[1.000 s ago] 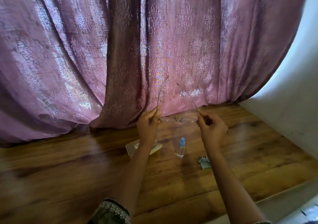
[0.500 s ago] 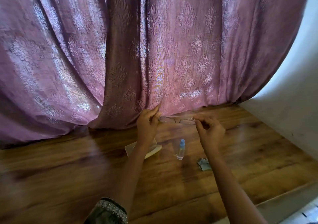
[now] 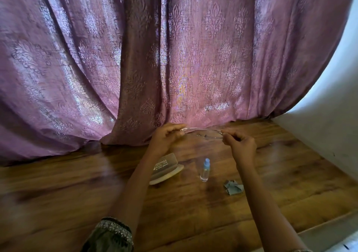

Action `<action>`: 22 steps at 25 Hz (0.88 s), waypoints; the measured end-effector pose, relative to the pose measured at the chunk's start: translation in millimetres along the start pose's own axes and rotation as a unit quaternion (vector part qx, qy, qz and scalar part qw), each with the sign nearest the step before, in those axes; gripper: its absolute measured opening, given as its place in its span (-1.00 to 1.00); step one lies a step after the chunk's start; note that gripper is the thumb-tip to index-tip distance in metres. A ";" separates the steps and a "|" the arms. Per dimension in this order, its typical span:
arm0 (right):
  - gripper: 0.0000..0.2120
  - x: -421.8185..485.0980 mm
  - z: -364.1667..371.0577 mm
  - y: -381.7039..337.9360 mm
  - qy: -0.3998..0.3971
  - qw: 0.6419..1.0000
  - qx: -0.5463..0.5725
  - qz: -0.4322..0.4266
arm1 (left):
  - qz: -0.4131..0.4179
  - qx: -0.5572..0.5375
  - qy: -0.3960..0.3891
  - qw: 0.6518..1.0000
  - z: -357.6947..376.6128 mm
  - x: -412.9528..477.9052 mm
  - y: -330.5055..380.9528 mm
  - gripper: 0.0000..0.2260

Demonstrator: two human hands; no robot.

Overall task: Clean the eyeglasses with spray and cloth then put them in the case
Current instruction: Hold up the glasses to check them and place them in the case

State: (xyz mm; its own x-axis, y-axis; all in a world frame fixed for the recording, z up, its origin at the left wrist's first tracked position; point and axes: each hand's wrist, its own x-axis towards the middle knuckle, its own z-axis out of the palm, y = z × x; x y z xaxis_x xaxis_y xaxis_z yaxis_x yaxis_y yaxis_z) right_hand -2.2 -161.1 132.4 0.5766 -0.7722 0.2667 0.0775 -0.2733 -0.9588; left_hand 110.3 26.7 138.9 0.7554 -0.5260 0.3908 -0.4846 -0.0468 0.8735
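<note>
While the eyeglasses [image 3: 203, 132] hang above the wooden worktop [image 3: 77, 184] with their long axis running side to side, the left hand [image 3: 166, 137] pinches one end and the right hand [image 3: 240, 145] pinches the other. Below, nearer the person, the case [image 3: 166, 169] lies partly behind the left forearm. The spray bottle [image 3: 205, 169] stands between the arms, and the crumpled cloth [image 3: 233, 187] lies just beside the right forearm. Frame and lenses barely show, so I cannot tell whether the temples are folded.
</note>
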 end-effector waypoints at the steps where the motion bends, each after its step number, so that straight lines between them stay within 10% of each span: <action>1: -0.91 2.8 -0.1 -0.1 -0.007 1.000 0.017 0.025 | -0.010 -0.024 -0.001 1.000 0.5 -0.5 -0.8 -0.73; 8: -0.86 24.2 -7.8 -16.7 -0.116 0.956 0.231 0.141 | -0.034 -0.077 0.060 0.995 9.2 10.6 -1.8 -0.80; 22: -0.87 37.5 -7.3 -41.3 -0.131 0.964 0.204 0.108 | -0.182 -0.176 0.104 0.962 12.2 36.4 13.3 -0.76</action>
State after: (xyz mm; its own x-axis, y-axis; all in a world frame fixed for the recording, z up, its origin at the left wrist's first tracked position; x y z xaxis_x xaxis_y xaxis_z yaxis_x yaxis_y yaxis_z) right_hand 10.2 -182.9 182.7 0.7971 -0.5994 0.0735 0.2142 0.1668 -0.9624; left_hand 126.0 -3.5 161.2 0.9366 -0.3454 0.0585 -0.0196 0.1149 0.9932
